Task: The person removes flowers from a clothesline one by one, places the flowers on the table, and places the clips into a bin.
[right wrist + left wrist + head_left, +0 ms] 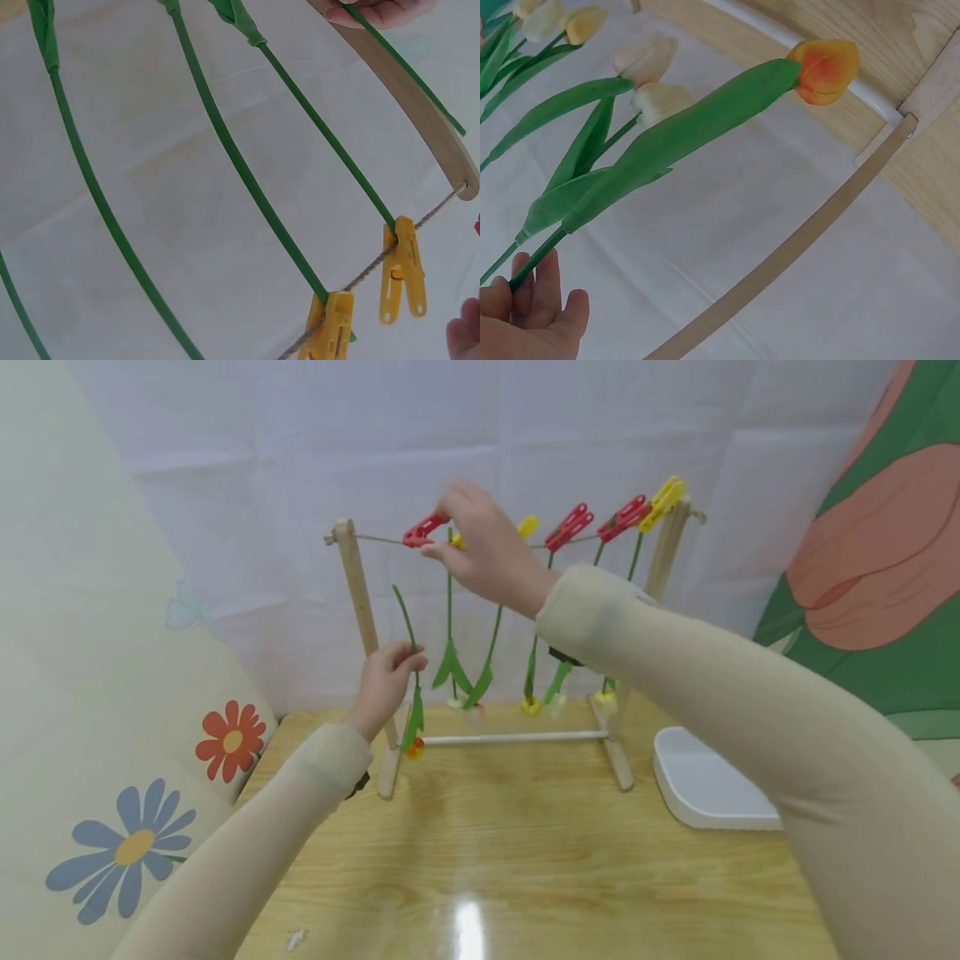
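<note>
With our left hand (386,687) we pinch the stem of an orange tulip (682,139), its bloom hanging near the table's (525,843) back left corner and its upper end free below the string (367,270). Our right hand (491,543), fingers curled, grips a red clip (420,532) at the string; we cannot tell whether it bites. Five other tulips (450,654) hang bloom down from clips (570,527) on the wooden rack (358,593) along the back edge.
</note>
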{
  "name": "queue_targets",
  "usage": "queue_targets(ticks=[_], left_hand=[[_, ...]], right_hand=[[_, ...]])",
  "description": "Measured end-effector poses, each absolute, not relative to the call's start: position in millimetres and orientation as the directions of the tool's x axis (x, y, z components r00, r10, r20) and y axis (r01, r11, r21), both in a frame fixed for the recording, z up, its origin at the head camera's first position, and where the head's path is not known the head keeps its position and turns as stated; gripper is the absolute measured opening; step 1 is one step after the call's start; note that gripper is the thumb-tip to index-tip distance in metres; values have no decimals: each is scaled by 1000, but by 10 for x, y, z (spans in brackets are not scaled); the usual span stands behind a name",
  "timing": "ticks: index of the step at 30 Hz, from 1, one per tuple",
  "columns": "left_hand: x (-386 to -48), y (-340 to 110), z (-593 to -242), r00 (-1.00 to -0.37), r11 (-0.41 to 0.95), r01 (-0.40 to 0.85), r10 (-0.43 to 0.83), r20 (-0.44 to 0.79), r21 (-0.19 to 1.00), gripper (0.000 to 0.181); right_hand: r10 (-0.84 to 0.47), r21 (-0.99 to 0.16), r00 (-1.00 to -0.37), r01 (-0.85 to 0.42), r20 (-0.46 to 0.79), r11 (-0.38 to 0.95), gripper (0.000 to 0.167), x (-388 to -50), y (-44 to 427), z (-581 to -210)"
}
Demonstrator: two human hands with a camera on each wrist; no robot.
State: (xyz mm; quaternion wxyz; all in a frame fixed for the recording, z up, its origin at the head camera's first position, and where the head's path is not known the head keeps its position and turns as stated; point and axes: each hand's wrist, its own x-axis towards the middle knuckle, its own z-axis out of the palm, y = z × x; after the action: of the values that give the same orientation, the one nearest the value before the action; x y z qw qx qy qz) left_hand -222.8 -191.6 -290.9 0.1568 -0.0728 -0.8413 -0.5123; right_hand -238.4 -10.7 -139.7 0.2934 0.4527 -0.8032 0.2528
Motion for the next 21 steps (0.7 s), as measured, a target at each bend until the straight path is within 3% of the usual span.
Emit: queue_targets(ticks=[21], left_hand=[[-2064,-1920,-3106,-939,507,303,15,343,807,19]], right_hand=[[-523,-155,-346,-914,779,375,30,-2255,427,-1765]])
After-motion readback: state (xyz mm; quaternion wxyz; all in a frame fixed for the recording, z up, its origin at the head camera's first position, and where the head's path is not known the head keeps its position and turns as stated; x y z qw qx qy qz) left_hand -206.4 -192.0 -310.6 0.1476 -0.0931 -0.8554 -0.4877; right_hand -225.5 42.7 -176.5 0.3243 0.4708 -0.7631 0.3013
